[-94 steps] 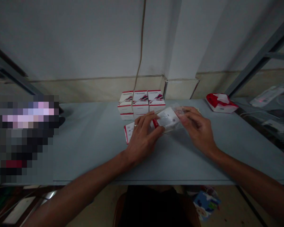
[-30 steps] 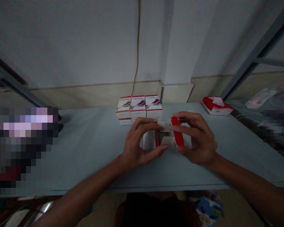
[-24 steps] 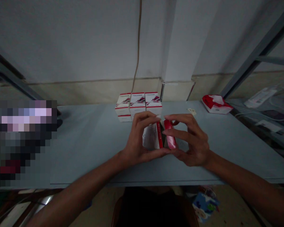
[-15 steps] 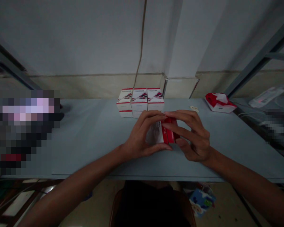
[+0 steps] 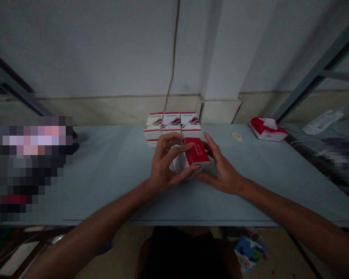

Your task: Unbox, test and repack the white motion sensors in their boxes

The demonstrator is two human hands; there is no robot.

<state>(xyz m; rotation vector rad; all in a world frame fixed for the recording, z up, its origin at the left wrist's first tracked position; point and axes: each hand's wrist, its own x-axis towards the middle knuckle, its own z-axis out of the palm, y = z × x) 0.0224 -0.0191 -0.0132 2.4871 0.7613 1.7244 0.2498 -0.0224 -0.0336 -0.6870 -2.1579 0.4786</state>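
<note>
Grey table (image 5: 104, 170): stacked boxes (image 5: 171, 123) at back, red tissue pack (image 5: 269, 130) right, pale scrap (image 5: 237, 137) between, perhaps paper.

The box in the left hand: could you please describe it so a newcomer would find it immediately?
On the grey-blue table, find the white boxes with red edges, grouped near the wall. In front of them, the left hand holds a box, with the right hand beside it. Its lettered red face is turned up, while the grouped boxes show mostly white.
</note>
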